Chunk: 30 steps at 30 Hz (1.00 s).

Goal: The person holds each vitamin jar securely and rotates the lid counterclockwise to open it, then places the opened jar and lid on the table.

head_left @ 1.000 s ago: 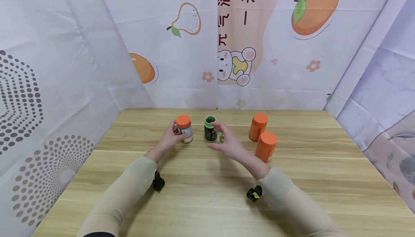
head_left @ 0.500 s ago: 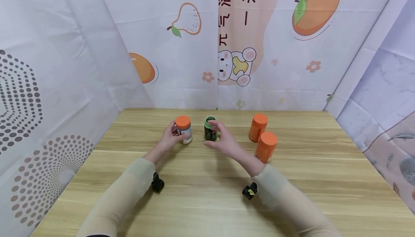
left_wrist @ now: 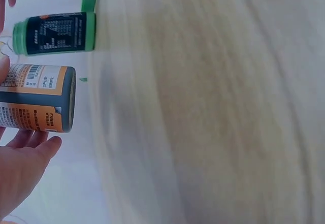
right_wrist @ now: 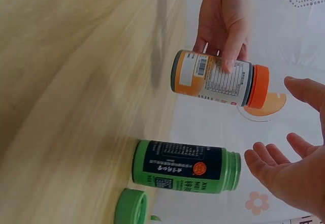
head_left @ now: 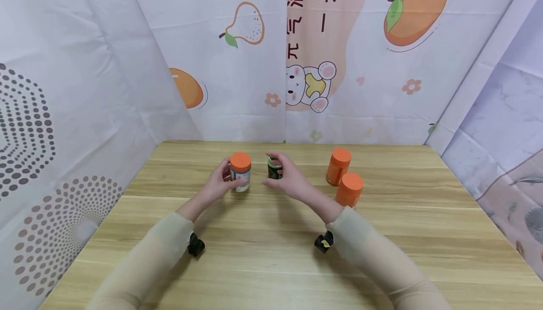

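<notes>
My left hand (head_left: 218,183) grips a grey-blue supplement jar (right_wrist: 216,82) with an orange lid (head_left: 240,161) and orange-and-white label, thumb across its near side. The jar's base appears a little above the table. To its right, a lidless green jar (right_wrist: 185,165) with a dark label stands upright on the table. My right hand (head_left: 290,178) is spread in front of the green jar, thumb and fingers apart, holding nothing. A green lid (right_wrist: 130,206) lies beside the green jar's base; in the head view my right hand hides it.
Two orange jars with orange lids stand at the right, a farther jar (head_left: 338,166) and a nearer jar (head_left: 349,190) beside my right forearm. The wooden table (head_left: 263,258) meets a printed curtain (head_left: 220,88) at its back edge.
My right hand has moved left, covering more of the green jar and hiding its lid in the head view. My left hand has brought the orange-lidded jar slightly nearer.
</notes>
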Each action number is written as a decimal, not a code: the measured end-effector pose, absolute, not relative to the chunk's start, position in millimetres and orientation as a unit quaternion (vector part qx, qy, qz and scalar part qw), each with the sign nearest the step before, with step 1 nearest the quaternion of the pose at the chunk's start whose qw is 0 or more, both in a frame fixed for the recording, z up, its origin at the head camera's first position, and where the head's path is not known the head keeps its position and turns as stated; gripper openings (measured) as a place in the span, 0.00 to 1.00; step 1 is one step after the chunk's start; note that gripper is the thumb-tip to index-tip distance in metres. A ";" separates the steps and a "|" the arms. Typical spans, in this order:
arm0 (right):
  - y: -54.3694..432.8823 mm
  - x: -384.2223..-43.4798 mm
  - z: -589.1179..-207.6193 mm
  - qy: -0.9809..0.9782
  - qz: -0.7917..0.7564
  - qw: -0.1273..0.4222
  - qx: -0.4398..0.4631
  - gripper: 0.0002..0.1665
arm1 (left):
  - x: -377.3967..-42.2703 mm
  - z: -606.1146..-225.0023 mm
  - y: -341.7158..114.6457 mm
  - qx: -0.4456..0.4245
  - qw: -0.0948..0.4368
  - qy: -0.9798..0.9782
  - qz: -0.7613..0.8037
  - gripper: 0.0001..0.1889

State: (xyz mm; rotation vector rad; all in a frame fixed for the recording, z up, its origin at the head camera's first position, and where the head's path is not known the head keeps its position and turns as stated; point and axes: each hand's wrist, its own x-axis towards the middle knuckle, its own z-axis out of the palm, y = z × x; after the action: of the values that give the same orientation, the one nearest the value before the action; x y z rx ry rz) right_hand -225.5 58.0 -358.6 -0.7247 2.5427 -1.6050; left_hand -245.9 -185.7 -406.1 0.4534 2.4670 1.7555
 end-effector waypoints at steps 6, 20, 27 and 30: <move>53.1 -224.7 -349.7 0.832 -0.500 0.024 -0.241 0.42 | -233.4 -395.7 -185.7 0.188 0.029 0.810 0.555 0.35; 50.2 -211.1 -332.3 0.837 -0.456 0.021 -0.301 0.41 | -207.1 -372.1 -181.7 0.257 -0.018 0.856 0.449 0.33; 51.0 -206.3 -328.7 0.840 -0.451 0.022 -0.302 0.39 | -195.3 -357.9 -174.3 0.272 -0.030 0.872 0.407 0.34; 52.1 -205.0 -328.3 0.837 -0.456 0.024 -0.302 0.37 | -191.4 -353.4 -170.9 0.269 -0.022 0.878 0.396 0.35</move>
State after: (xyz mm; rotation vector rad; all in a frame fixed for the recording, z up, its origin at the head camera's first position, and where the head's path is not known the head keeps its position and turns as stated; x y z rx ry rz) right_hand -205.0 52.1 -328.3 -0.9355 2.5891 -1.4102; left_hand -191.4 -170.9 -353.4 0.8565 2.7958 1.2623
